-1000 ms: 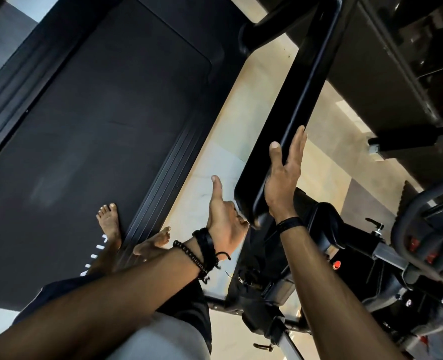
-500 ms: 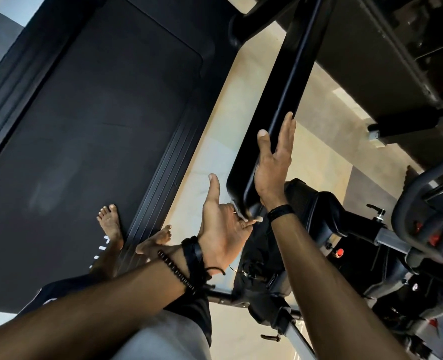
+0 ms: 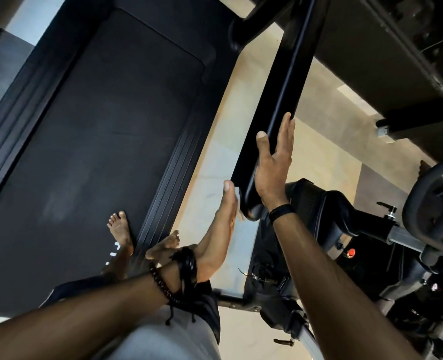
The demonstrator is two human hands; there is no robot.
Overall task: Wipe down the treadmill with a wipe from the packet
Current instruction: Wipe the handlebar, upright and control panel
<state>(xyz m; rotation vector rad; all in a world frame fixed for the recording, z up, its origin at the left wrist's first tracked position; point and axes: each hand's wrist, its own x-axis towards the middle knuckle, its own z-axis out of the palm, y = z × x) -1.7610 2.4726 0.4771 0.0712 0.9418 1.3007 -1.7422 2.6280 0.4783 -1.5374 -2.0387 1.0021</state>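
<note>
I stand barefoot on the treadmill's black belt (image 3: 98, 126). Its black handrail (image 3: 280, 94) runs from the upper middle down to a rounded end in front of me. My left hand (image 3: 223, 222) holds a white wipe (image 3: 238, 197) against the left side of that rail end, thumb pointing up; its fingers are hidden behind the rail. Only small bits of the wipe show. My right hand (image 3: 272, 172) rests on the rail just above the end, its fingers straight along the right side and its thumb on the front face. No wipe packet is in view.
My bare feet (image 3: 120, 229) are at the belt's right edge by the ribbed side rail (image 3: 168, 198). Pale floor (image 3: 215, 157) lies between the deck and the handrail. A black exercise bike (image 3: 345, 229) stands close on the right, with a dark machine (image 3: 371, 61) beyond it.
My left hand has risen and closed in on the rail end, bringing the wipe against it. My right hand stays on the rail, fingers straight.
</note>
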